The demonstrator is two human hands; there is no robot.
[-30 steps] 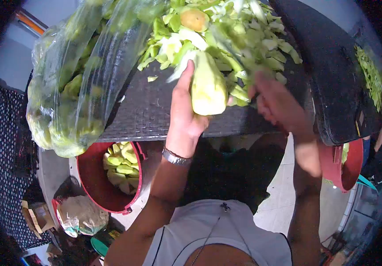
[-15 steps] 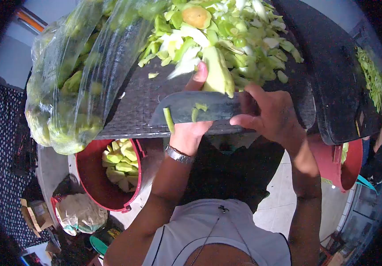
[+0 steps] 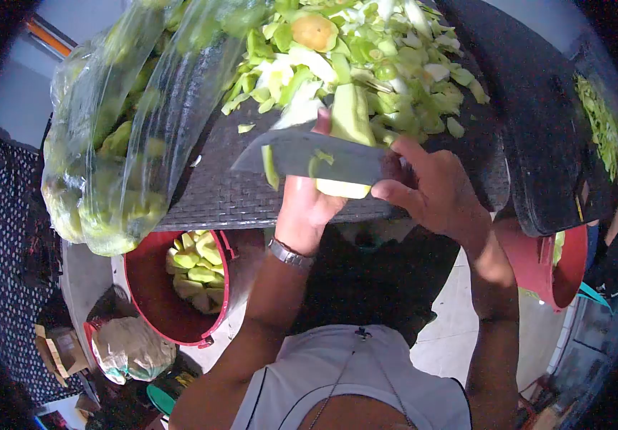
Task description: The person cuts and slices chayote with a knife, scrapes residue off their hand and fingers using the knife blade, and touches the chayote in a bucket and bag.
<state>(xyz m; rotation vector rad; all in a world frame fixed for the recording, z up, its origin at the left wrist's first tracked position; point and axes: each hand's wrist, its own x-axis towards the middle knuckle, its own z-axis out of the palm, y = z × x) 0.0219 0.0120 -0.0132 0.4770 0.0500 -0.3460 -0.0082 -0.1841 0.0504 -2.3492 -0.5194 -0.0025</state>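
Note:
My left hand, with a metal watch at the wrist, is closed around a long, pale green peeled fruit. Its exact kind is hard to tell. In my right hand is a broad-bladed knife, gripped by the handle. The blade lies across the fruit, hiding its middle and part of my left hand. Thin green strips of peel cling to the blade. Beyond my hands spreads a heap of green and whitish peelings, with a round orange piece on it.
At the left of the dark woven table rests a clear plastic bag of green fruit. Below stands a red bucket holding peeled pieces. Another red bucket is at right, near more shreds on a dark surface.
The knife has shifted slightly up and left over the fruit, its tip now higher. The fruit's pale near end now shows below the blade.

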